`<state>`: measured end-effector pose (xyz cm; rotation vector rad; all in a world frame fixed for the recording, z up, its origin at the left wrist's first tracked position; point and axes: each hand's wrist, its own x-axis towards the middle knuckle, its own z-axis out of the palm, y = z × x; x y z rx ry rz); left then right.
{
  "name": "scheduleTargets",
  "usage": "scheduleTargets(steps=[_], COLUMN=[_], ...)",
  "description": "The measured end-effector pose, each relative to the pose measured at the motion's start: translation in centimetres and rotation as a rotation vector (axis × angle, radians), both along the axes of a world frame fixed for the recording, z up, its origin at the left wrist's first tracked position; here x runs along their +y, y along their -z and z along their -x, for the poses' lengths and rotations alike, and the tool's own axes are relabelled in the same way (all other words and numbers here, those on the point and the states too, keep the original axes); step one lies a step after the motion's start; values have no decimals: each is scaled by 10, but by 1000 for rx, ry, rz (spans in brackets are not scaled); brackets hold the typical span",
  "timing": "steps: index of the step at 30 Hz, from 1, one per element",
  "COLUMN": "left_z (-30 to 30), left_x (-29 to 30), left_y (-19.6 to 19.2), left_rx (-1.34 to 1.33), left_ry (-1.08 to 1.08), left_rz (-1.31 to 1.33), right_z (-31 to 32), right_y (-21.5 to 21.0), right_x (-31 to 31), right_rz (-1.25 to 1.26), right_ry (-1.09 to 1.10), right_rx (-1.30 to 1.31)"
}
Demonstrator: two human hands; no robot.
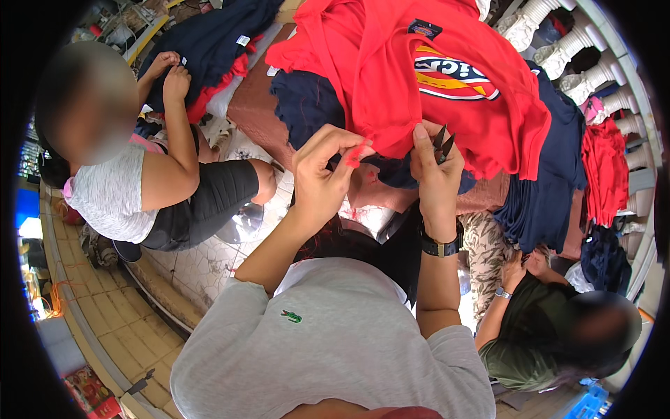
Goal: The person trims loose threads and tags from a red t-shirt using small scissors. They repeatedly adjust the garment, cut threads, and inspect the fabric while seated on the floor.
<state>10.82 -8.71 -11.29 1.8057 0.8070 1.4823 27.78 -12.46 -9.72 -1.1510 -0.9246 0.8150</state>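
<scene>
A red T-shirt (pixel 377 77) with a printed chest design lies spread before me, its near edge stretched between my hands. My left hand (pixel 324 164) is closed, pinching that edge. A small tuft of red thread (pixel 354 155) clings to its fingers. My right hand (pixel 436 167) is closed too: the thumb presses on the shirt's edge, while black thread snips (pixel 443 145) are tucked in the fingers, blades pointing up. Dark navy cloth (pixel 303 105) lies beneath the red shirt.
On the left a seated person (pixel 174 167) handles a navy garment (pixel 209 49). Another person (pixel 537 328) sits at the lower right. More navy cloth (pixel 544 188) drapes over the brown-covered table (pixel 262 105). Along the right, red garments (pixel 606 174) hang by a white balustrade (pixel 583 45).
</scene>
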Motion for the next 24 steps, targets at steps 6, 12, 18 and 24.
scheduleTargets(steps=[6, 12, 18, 24], left_z=[-20, -12, -12, -8], left_x=[6, 13, 13, 9], left_y=[3, 8, 6, 0], left_rx=[-136, -103, -190, -195], left_ry=[-84, 20, 83, 128], left_rz=[-30, -13, 11, 18], right_z=[1, 2, 29, 31], right_y=[0, -1, -23, -7], right_x=[3, 2, -22, -10], right_rz=[-2, -64, -38, 204], right_ry=[-5, 102, -129, -357], right_rx=[5, -139, -149, 68])
